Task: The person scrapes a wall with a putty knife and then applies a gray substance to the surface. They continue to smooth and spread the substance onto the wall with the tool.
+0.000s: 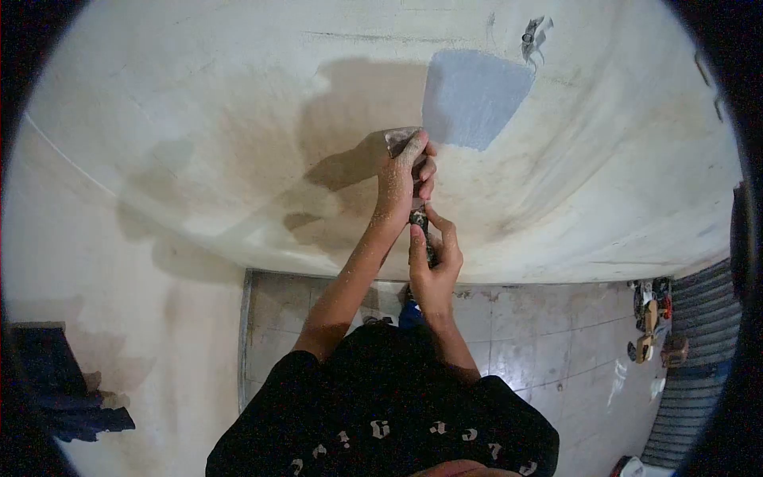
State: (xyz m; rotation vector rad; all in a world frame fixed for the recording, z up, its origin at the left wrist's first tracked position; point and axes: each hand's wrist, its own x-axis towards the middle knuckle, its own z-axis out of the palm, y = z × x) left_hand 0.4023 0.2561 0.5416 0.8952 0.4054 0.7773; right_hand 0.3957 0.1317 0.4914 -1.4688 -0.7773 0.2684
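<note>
A putty knife is held upright in front of the wall, its wide, stained blade (400, 141) pointing up. My left hand (397, 183) is closed around the blade's lower part, thumb along it and fingers curled over its right side. Just below, my right hand (437, 258) grips the dark handle (419, 219) between thumb and fingers. Pale dust specks my left hand and forearm. Above and right of the blade, a blue-grey patch (477, 97) shows on the off-white wall (238, 103).
A small fitting (531, 33) sticks out of the wall near the top. Grey floor tiles (524, 342) lie below. Several pairs of footwear (648, 326) stand by a ribbed metal shutter (699, 334) at right. Dark clothing (60, 389) hangs at left.
</note>
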